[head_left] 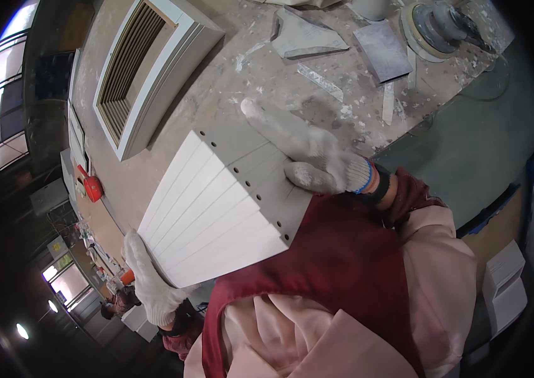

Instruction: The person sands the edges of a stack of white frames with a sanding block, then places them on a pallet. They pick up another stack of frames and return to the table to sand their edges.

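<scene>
A white grooved block [207,217] is tilted in front of my body, above the table's near edge. Fine lines fan across its bright face, and a row of small dark holes runs along the edge beside its shaded side. My right hand [311,145], in a white knit glove, presses on that shaded side with the thumb apart from the fingers. At the opposite edge my left hand [144,271], gloved alike, supports the block; its fingertips are partly hidden. The block is held between both hands.
A curved white frame with brown slats [134,75] lies on the worktable [229,69]. Toward the far right are a broken flat piece [308,34], a grey abrasive block [382,50] and a round sander [434,31]. A red tool [92,188] sits at the left edge.
</scene>
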The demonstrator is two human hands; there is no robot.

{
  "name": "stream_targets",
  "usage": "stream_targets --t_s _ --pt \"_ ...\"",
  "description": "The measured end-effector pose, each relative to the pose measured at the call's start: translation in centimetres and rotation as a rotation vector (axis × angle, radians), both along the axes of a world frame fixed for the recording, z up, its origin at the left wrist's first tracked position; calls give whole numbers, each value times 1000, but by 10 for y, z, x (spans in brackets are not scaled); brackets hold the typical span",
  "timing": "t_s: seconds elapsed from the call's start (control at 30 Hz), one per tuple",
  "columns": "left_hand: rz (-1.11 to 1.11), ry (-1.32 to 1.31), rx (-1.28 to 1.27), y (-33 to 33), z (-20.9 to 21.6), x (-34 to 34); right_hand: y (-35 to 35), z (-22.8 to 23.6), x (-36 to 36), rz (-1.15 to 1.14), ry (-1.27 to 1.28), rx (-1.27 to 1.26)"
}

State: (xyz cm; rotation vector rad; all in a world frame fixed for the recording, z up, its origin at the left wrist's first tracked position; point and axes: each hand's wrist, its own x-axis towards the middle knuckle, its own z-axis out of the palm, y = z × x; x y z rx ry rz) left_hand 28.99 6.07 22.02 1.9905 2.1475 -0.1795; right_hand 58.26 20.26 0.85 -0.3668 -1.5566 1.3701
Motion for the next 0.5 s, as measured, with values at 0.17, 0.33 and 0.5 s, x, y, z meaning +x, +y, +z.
stream_targets --t_s 0.17,0.33,0.5 --pt "-66 44 61 0 -8 -2 -1 2 3 75 -51 -3" --pt "-100 92 107 -6 -13 -6 13 8 5 178 -118 108" --pt "-78 148 108 -4 -16 2 14 -3 -12 197 -42 151"
